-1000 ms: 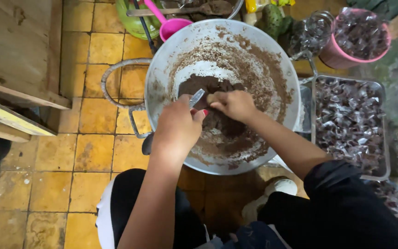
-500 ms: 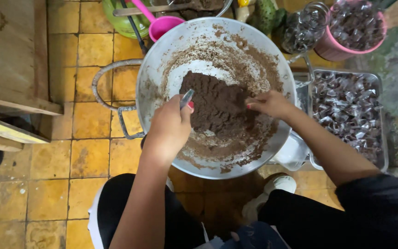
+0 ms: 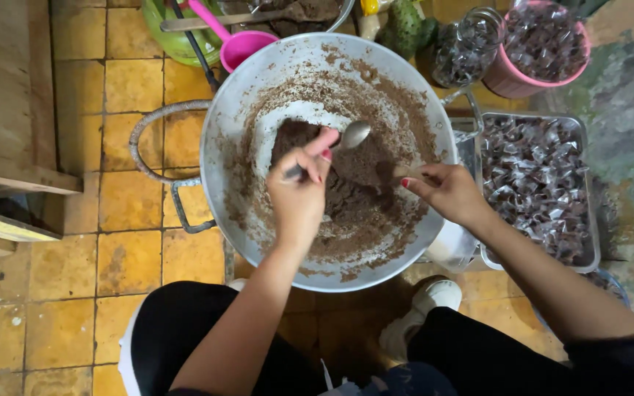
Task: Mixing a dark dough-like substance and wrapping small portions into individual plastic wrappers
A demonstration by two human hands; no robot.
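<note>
A big metal pan (image 3: 258,88) sits on the tiled floor between my knees, smeared with brown paste, with a darker lump of the mix (image 3: 354,191) in its middle. My left hand (image 3: 301,192) grips a metal spoon (image 3: 346,138) whose bowl points right, just above the lump. My right hand (image 3: 445,191) hovers at the right of the lump, fingers pinched together on a small bit of the brown mix.
A metal tray (image 3: 585,147) of wrapped sweets lies to the right. Behind the pan stand a pink bucket (image 3: 511,84) of wrapped sweets, a glass jar (image 3: 464,48), a pink scoop (image 3: 232,44) and a green bowl (image 3: 166,45). Wooden furniture (image 3: 5,110) is on the left.
The spoon has lifted and now lies flat with its bowl showing above the lump. My right hand moved right, away from the left hand. The view shifted slightly.
</note>
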